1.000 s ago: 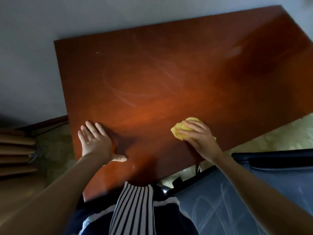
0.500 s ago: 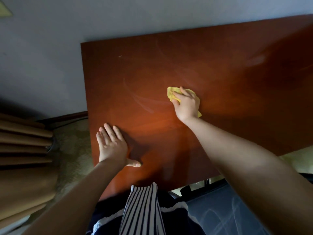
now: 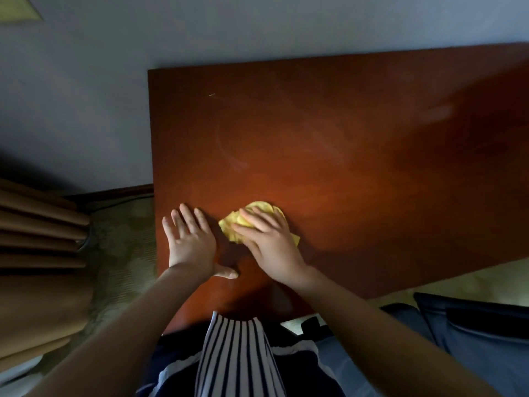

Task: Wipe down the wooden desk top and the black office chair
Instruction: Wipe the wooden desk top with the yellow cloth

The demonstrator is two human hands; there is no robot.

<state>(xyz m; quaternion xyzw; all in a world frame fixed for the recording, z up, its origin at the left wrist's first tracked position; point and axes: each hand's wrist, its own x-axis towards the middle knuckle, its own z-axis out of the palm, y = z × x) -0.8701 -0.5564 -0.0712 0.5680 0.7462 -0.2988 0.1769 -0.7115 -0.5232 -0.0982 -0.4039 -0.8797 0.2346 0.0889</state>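
Observation:
A reddish-brown wooden desk top point(image 3: 357, 144) fills the middle and right of the view, with faint curved wipe streaks on it. My right hand point(image 3: 272, 247) presses a crumpled yellow cloth point(image 3: 259, 209) flat onto the desk near its front left part. Just to the left, my left hand point(image 3: 191, 245) lies palm down on the wood with fingers spread, holding nothing. Part of the black office chair point(image 3: 472, 330) shows at the lower right, below the desk's front edge.
A pale wall point(image 3: 86, 96) runs behind and left of the desk. Tan pleated curtains point(image 3: 37, 245) hang at the far left above patterned carpet point(image 3: 123, 253). My striped top point(image 3: 234, 359) is at the bottom centre.
My right hand has dragged the yellow cloth back from the desk's middle toward me and leftward, ending beside my left hand. My left hand has stayed planted on the desk.

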